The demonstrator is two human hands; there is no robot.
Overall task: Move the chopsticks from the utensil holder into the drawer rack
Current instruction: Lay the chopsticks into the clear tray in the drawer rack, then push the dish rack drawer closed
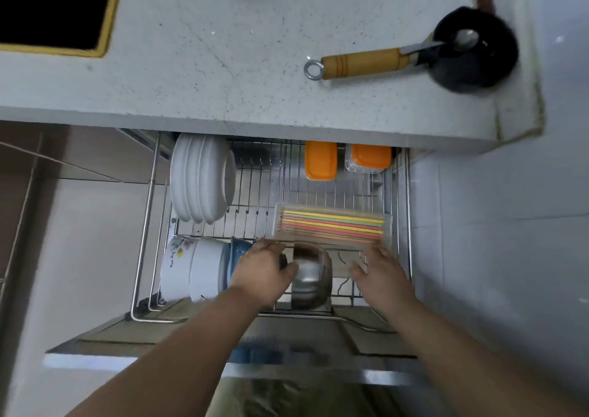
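Several coloured chopsticks (331, 225) (yellow, green, orange, pink) lie side by side in a clear plastic tray (387, 225). The tray lies flat across the wire drawer rack (408, 193), on its right half. My left hand (264, 266) has its fingertips at the tray's near left corner and its thumb by a steel bowl (310, 276). At the tray's near right corner, my right hand (379, 270) curls its fingers on the edge. Both hands are slightly blurred.
White plates (200, 177) stand at the rack's back left, and two orange-lidded boxes (320, 160) at the back. White and blue bowls (194, 266) lie at the front left. On the counter (223, 66) above sits a black pot (475, 50) with a wooden handle.
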